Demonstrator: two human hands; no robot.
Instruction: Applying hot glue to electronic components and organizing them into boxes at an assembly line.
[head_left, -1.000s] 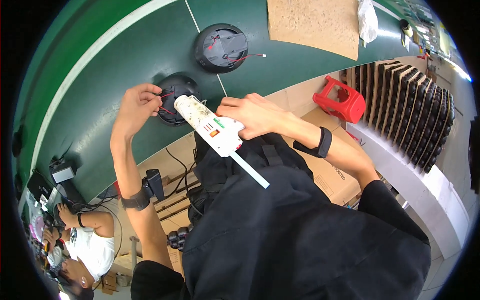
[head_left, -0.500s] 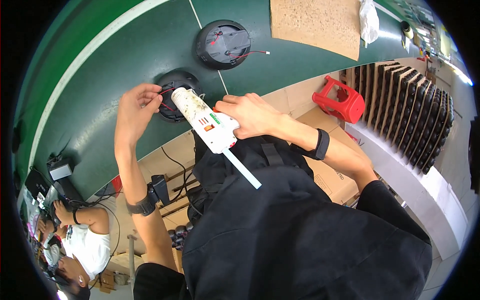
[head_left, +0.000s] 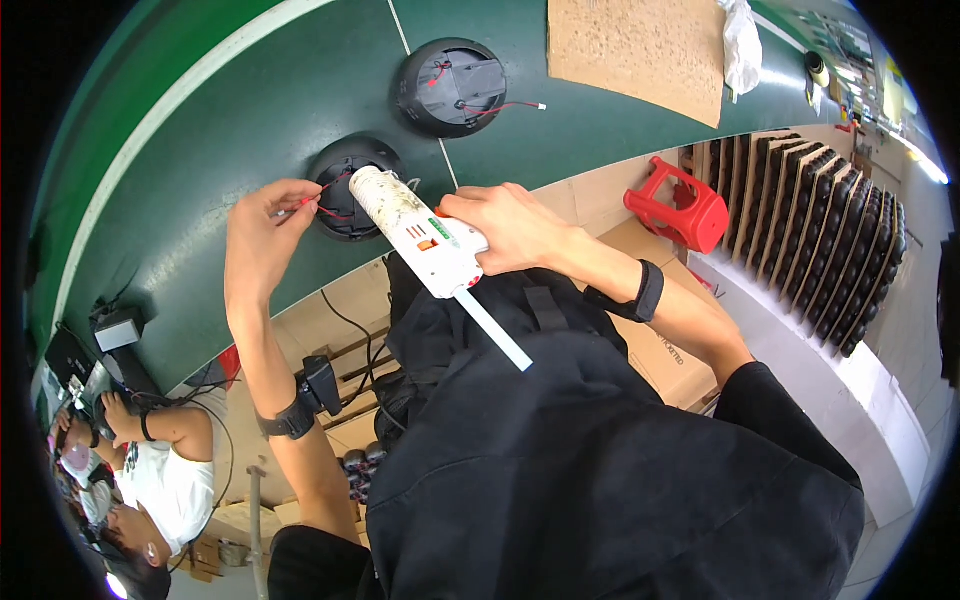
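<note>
My right hand (head_left: pixel 508 228) is wrapped round the handle of a white hot glue gun (head_left: pixel 420 238). A pale glue stick (head_left: pixel 495 330) juts from the gun's rear, and its stained front end points into a round black housing (head_left: pixel 352 158) on the green bench. The nozzle tip is hidden from view. Pinched between the thumb and fingers of my left hand (head_left: pixel 268 225) are thin red wires (head_left: pixel 330 208) that come out of this housing. Farther off lies a second round black housing (head_left: pixel 452 88), its own red wire ending in a small white connector (head_left: pixel 542 106).
A brown board (head_left: pixel 635 55) and a white plastic bag (head_left: pixel 740 48) lie at the far right of the green bench (head_left: pixel 200 200). Beyond its edge are a red stool (head_left: pixel 680 205) and stacked layers of black round parts (head_left: pixel 800 235). Another person (head_left: pixel 165 480) works at lower left.
My left hand has drawn slightly left, pulling the red wires out from the housing. The glue gun in my right hand has shifted a little to the right.
</note>
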